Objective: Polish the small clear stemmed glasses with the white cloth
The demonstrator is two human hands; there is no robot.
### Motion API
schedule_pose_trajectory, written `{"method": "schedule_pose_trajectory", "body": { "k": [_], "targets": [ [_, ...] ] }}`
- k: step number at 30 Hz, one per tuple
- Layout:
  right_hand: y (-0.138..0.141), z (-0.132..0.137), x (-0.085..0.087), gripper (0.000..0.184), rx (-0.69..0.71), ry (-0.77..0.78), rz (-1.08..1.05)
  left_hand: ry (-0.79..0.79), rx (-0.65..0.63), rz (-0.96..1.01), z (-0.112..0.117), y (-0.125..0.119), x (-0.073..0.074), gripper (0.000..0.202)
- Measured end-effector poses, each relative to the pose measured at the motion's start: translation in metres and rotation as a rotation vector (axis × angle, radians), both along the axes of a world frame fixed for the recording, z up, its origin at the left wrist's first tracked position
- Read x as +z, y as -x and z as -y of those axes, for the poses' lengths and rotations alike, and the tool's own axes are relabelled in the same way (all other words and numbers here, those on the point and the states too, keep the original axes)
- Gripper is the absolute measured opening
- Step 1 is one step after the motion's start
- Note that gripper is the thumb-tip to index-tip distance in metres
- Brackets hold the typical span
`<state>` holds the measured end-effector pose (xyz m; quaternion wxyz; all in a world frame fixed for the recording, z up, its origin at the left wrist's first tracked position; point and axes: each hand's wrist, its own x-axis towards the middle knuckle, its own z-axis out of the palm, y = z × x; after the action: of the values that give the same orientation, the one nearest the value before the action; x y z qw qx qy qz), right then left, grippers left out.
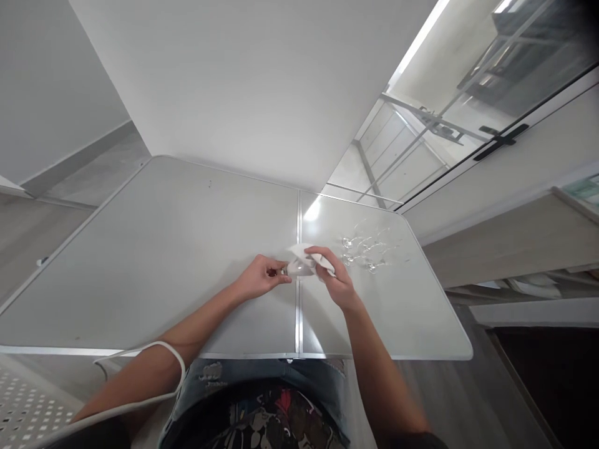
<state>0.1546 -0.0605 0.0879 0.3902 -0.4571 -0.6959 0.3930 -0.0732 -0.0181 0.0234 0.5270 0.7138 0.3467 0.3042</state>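
A small, rounded glass object (299, 268) is held just above the table's metal seam; it is too small and partly covered for me to tell its exact kind. My left hand (263, 275) pinches its narrow left end between thumb and fingers. On the other side, my right hand (333, 276) is closed on a white cloth (304, 251), which is pressed against the glass object and hides its right part. To the right of that hand, several clear glass pieces (369, 252) lie in a cluster on the table.
The pale table (154, 262) has a metal rim and a centre seam. Behind it rises a white wall block (243, 81). A window (421, 131) with a black handle is at the right. A white cable (180, 368) loops over my left forearm.
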Motion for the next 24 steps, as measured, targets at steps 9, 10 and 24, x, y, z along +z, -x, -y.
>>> {"method": "schedule_pose_trajectory", "body": {
  "k": [9, 10, 24],
  "targets": [
    [-0.005, -0.008, -0.028, 0.059, -0.661, -0.012, -0.555, 0.098, 0.078, 0.146, 0.0, -0.001, 0.002, 0.038],
    [-0.001, -0.008, -0.032, 0.058, -0.631, 0.037, -0.606, 0.157, 0.039, 0.192, 0.001, -0.003, 0.001, 0.04],
    [0.064, -0.013, -0.057, 0.067, -0.305, 0.319, -0.698, 0.829, -0.085, 0.592, 0.003, -0.016, -0.012, 0.038]
  ]
}}
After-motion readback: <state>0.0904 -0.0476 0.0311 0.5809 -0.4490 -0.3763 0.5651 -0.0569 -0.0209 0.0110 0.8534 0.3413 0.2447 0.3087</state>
